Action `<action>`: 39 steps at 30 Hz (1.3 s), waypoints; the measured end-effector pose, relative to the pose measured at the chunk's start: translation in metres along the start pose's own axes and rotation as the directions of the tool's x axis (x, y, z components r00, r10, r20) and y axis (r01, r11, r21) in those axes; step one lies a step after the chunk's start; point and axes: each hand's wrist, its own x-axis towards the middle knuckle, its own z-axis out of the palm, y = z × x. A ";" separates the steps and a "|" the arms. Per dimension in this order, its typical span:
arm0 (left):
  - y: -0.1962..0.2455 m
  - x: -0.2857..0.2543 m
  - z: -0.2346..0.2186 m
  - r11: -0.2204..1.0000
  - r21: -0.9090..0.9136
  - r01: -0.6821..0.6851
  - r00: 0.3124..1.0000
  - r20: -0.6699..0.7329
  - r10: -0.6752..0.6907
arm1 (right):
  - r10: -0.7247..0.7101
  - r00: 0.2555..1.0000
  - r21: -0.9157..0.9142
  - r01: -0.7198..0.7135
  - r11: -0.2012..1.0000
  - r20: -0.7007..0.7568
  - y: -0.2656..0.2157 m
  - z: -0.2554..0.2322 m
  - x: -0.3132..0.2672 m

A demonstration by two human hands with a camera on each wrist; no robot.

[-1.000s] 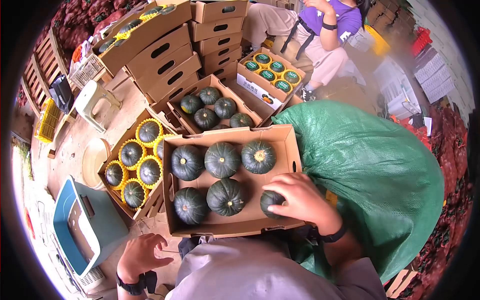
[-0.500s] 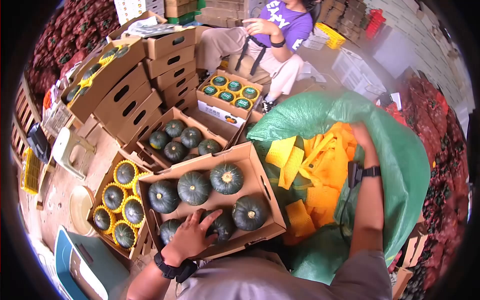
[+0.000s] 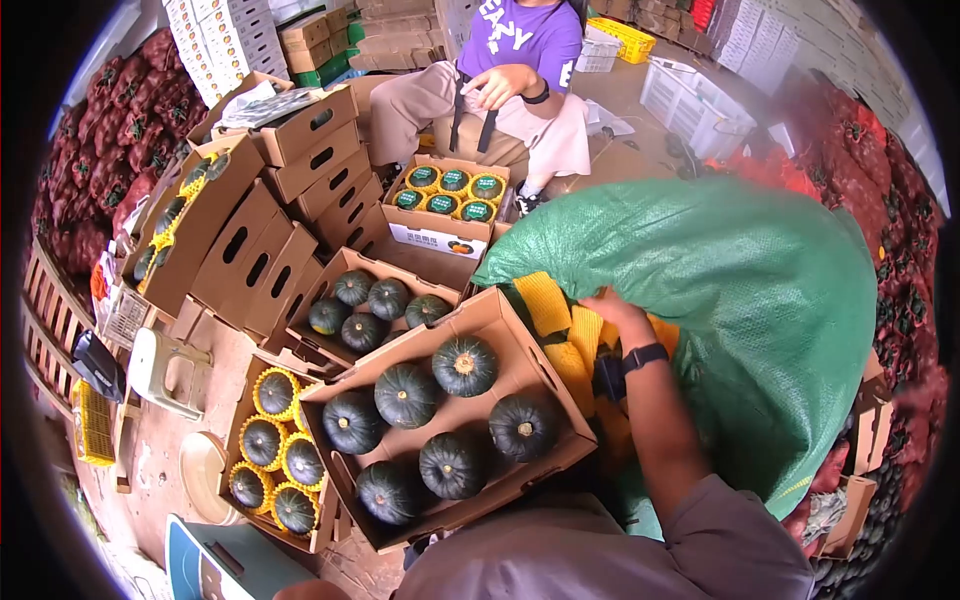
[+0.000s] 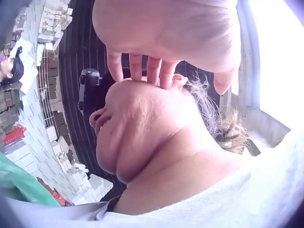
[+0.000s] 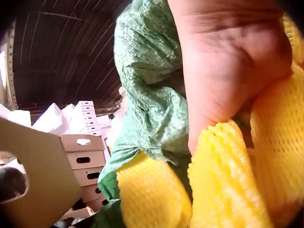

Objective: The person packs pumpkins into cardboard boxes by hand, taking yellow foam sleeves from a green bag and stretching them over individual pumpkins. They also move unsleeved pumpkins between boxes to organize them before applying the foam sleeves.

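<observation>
My right hand [image 3: 618,308] is in the mouth of a green woven sack [image 3: 740,290], among yellow foam net sleeves [image 3: 572,372]. In the right wrist view a yellow foam net sleeve [image 5: 225,175] covers the fingers of that hand [image 5: 228,71], so I cannot tell whether they grip it. My left hand [image 4: 166,33] is raised to the wearer's head, fingers extended and fingertips at the face, holding nothing. In front of the body, an open cardboard box [image 3: 455,410] holds several bare dark green pumpkins [image 3: 405,395] in two rows.
Left of that box stands a carton with pumpkins in yellow nets [image 3: 262,442]. Behind are a box of bare pumpkins [image 3: 365,332], a carton of labelled pumpkins [image 3: 475,211] and stacked cartons [image 3: 325,160]. A seated person [image 3: 520,90] is beyond. A blue bin [image 3: 225,560] stands at lower left.
The right hand left the last pumpkin in the box and reached into the sack, then shifted left toward its near opening. The left hand touched the pumpkins, then rose to the head.
</observation>
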 end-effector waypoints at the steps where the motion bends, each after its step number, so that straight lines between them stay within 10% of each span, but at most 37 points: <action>1: -0.005 -0.006 -0.003 0.998 -0.002 0.058 0.998 0.028 -0.058 | 0.011 1.000 -0.127 -0.010 0.992 0.006 -0.039 -0.026 -0.028; 5: -0.010 -0.019 -0.010 0.982 -0.020 0.189 0.978 0.094 -0.186 | 0.095 0.992 -0.250 -0.071 0.966 0.086 -0.067 -0.029 -0.070; 8: -0.008 -0.022 -0.015 0.972 -0.035 0.232 0.966 0.122 -0.226 | -0.059 0.975 -0.065 0.046 0.997 -0.212 -0.077 -0.033 -0.093; 12: -0.007 -0.026 -0.019 0.959 -0.043 0.281 0.949 0.160 -0.271 | 0.073 0.974 -0.361 0.010 0.932 0.215 -0.056 -0.026 -0.086; 19: 0.004 -0.030 -0.025 0.944 -0.060 0.326 0.930 0.198 -0.309 | 0.211 0.928 -0.132 -0.178 0.975 0.306 -0.014 -0.016 -0.013; 26: 0.009 -0.038 -0.031 0.928 -0.065 0.367 0.912 0.219 -0.346 | -0.131 0.869 -0.239 0.272 0.932 0.477 -0.026 -0.048 -0.004; 33: 0.004 -0.041 -0.031 0.915 -0.080 0.396 0.896 0.252 -0.365 | -0.162 0.966 0.107 0.143 0.984 0.201 -0.081 -0.201 0.004; 39: 0.008 -0.042 -0.042 0.915 -0.083 0.396 0.885 0.300 -0.355 | -0.402 0.915 0.014 0.403 0.915 -0.046 -0.029 -0.176 0.021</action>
